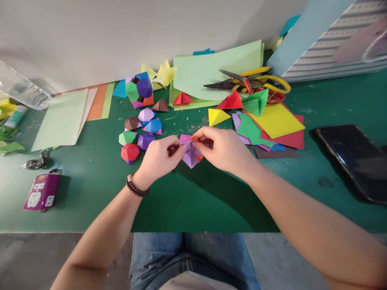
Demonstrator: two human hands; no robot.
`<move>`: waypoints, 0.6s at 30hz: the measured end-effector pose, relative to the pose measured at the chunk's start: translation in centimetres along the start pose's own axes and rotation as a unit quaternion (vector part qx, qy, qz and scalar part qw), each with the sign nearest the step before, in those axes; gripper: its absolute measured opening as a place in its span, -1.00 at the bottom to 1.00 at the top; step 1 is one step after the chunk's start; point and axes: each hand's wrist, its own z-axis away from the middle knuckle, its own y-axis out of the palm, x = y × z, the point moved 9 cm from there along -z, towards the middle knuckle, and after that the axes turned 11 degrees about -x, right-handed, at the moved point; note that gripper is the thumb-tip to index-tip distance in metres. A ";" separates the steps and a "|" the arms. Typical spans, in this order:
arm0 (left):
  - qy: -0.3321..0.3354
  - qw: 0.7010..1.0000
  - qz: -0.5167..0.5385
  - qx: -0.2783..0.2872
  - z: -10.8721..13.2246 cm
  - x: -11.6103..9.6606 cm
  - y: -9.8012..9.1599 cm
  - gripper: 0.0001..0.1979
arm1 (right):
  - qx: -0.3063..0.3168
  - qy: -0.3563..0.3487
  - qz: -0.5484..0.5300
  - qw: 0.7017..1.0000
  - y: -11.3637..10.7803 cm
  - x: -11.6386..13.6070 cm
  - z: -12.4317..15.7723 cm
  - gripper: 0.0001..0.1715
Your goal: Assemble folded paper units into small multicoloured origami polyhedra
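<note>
Both hands pinch a folded purple-and-orange origami piece.

folded paper piece: lilac and orange | desk mat: green | wrist beads: dark brown

The person sits in blue denim jeans, a little faded across the thighs, with a pale beige piece of cloth lying at the lap, though I can't tell from here whether it's a shirt hem or something else. A bracelet of round, dark brown beads circles the left wrist. Both forearms are bare from the elbow down, and so are the left hand and the right hand.
</note>
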 end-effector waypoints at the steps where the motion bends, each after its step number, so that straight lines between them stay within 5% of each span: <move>1: 0.003 1.000 0.010 0.001 0.0 0.0 -0.1 -0.73 | 0.001 -0.001 0.001 1.000 0.0 0.0 0.0 -0.93; 14: 0.057 0.997 0.057 -0.020 -0.3 -0.7 -0.6 -0.74 | 0.037 0.042 -0.073 0.996 0.7 -0.6 0.1 -0.94; 18: 0.010 0.991 0.129 0.014 -0.5 0.3 -0.1 -0.74 | 0.043 0.040 -0.091 0.994 0.7 -0.3 0.2 -0.93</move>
